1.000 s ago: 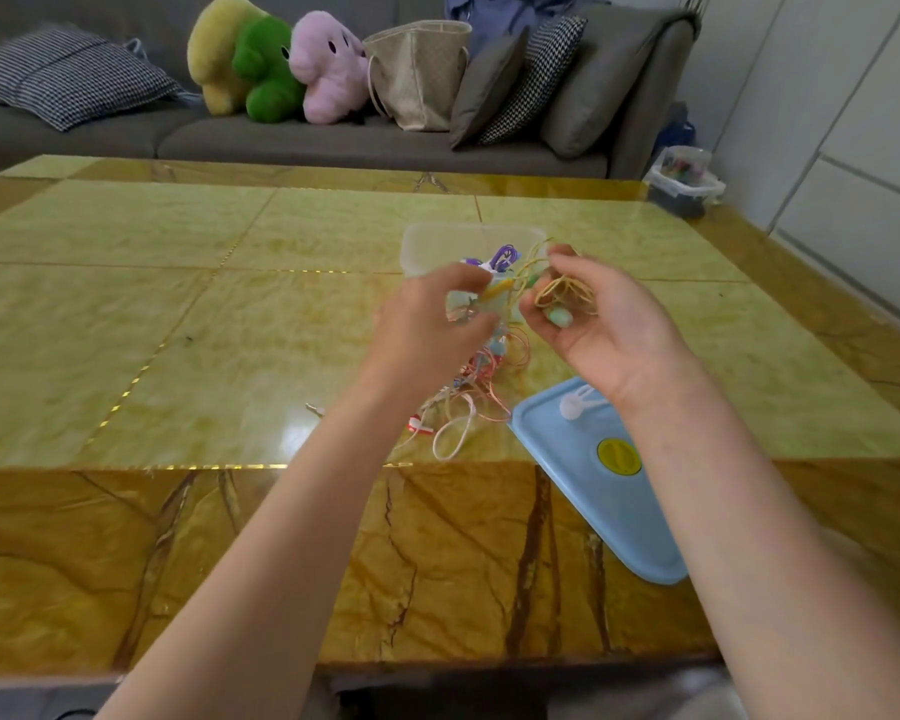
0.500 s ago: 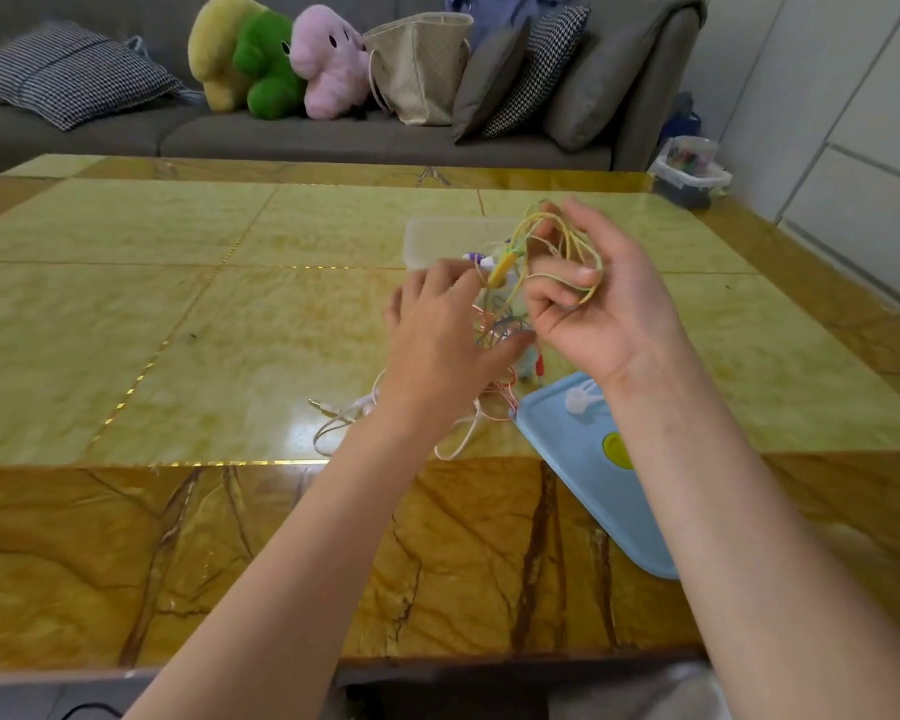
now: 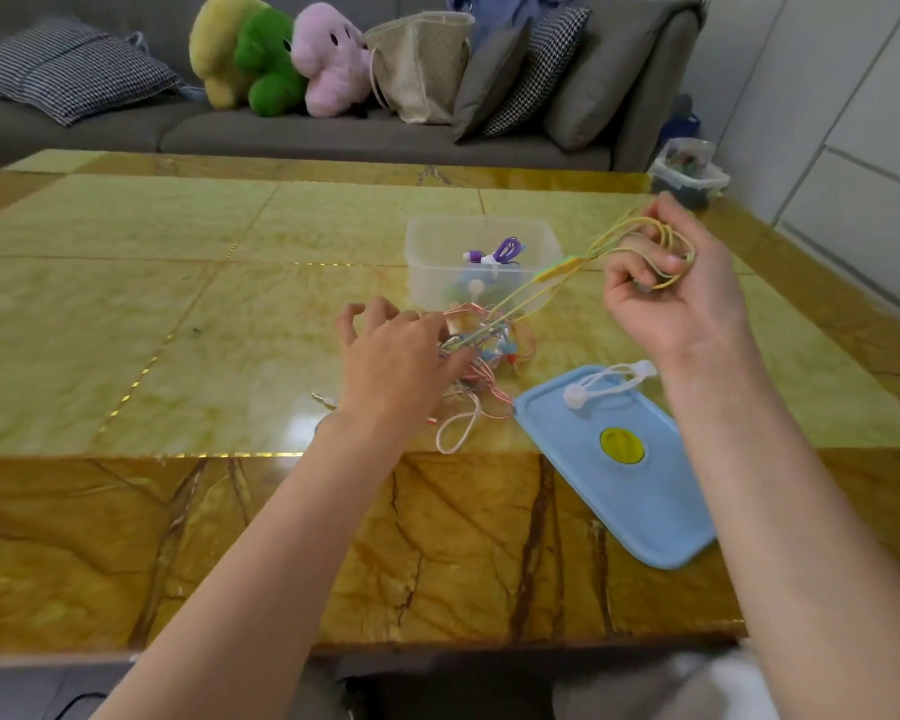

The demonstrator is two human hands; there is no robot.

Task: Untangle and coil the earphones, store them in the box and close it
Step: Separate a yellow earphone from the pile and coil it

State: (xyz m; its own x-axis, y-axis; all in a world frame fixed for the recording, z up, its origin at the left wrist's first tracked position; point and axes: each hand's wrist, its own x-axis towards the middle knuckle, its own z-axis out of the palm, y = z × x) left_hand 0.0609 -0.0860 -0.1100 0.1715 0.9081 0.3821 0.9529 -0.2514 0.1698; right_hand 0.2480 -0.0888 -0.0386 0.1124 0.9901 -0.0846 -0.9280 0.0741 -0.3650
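Note:
A tangle of pink, white and blue earphone cords [image 3: 481, 356] lies on the table in front of the clear plastic box [image 3: 424, 254]. My left hand [image 3: 393, 358] presses down on the tangle, fingers curled into it. My right hand [image 3: 668, 293] is raised to the right and grips loops of the yellow earphone cord [image 3: 552, 283], which runs taut down into the tangle. Purple coiled earphones [image 3: 497, 252] and others lie inside the box. The blue lid [image 3: 640, 491] lies flat near the table's front edge, with a white earphone [image 3: 601, 384] on its far end.
The yellow-green marble table [image 3: 178, 304] stretches wide to the left. Behind it stands a grey sofa [image 3: 292, 132] with cushions, plush toys and a bag. A small container [image 3: 689, 166] sits on the floor at the far right.
My right hand has pulled the yellow cord up and to the right, drawing it taut. My left hand has dropped onto the tangle on the table.

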